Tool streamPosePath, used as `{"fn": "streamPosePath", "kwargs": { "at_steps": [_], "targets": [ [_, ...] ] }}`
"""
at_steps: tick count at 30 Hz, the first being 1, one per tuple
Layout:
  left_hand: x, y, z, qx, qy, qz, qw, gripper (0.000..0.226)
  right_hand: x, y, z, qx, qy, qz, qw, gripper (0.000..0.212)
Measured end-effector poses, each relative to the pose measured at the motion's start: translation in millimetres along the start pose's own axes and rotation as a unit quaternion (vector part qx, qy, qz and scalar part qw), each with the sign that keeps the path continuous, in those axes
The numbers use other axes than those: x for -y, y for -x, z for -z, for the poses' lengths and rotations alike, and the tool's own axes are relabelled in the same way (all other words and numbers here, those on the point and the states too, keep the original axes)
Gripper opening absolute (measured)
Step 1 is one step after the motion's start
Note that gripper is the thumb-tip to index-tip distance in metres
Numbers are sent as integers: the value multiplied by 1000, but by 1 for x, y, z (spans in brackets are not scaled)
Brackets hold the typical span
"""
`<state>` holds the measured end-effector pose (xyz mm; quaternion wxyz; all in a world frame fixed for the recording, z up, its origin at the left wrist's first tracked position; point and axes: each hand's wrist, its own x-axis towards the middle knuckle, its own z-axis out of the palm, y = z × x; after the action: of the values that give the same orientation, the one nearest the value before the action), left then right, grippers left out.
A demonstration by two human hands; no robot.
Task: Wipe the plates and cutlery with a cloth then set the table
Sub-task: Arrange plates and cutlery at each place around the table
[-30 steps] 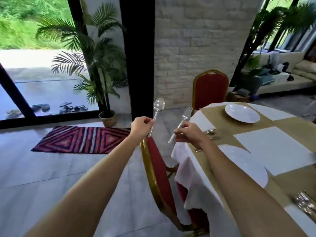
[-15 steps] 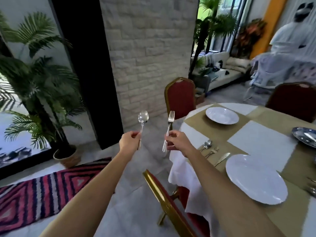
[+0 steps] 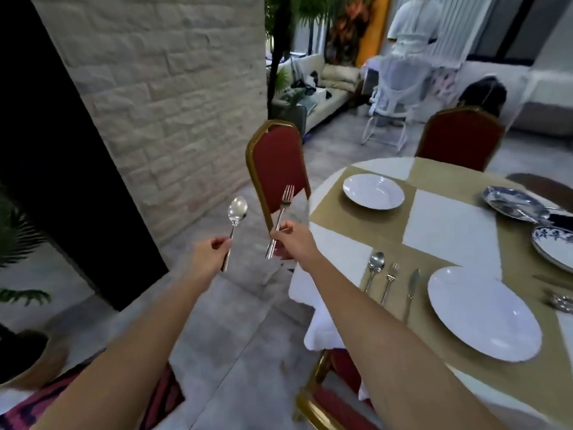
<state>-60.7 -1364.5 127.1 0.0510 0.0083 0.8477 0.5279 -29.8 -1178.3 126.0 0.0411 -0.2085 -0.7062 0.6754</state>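
Observation:
My left hand (image 3: pixel 207 255) grips a silver spoon (image 3: pixel 236 213) by its handle, bowl up, out over the floor left of the table. My right hand (image 3: pixel 292 243) pinches a fork (image 3: pixel 282 210) upright, tines up, just off the table's edge. On the round table (image 3: pixel 449 231) a near white plate (image 3: pixel 483 311) lies with a spoon (image 3: pixel 374 268), fork (image 3: pixel 390 279) and knife (image 3: pixel 413 282) laid to its left. A far white plate (image 3: pixel 373 191) sits alone on its placemat. No cloth shows.
Red gold-framed chairs stand at the far side (image 3: pixel 276 169), far right (image 3: pixel 462 138) and just below me (image 3: pixel 328 395). Blue patterned plates (image 3: pixel 511 203) and more cutlery (image 3: pixel 559 301) lie at the right edge. A person (image 3: pixel 414 24) stands in the back; a stone wall (image 3: pixel 161 88) rises left.
My view has swung right, so more of the table and the back of the room shows. Both hands keep their spoon and fork, now nearer the far chair.

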Motion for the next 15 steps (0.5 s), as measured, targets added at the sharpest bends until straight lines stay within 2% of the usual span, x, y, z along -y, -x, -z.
{"fn": "streamPosePath", "kwargs": {
  "at_steps": [4,10,15],
  "targets": [
    [5,-71,2,70,-2,-30,997,21,5,-37,-24,-60,-13,8,998,22],
    [-17,-161,9,175,-6,-85,981,23,15,-81,-49,-167,-23,-17,986,18],
    [-21,-216,-15,237,-21,-100,966,21,18,-115,-46,-242,-21,-46,969,19]
  ]
}}
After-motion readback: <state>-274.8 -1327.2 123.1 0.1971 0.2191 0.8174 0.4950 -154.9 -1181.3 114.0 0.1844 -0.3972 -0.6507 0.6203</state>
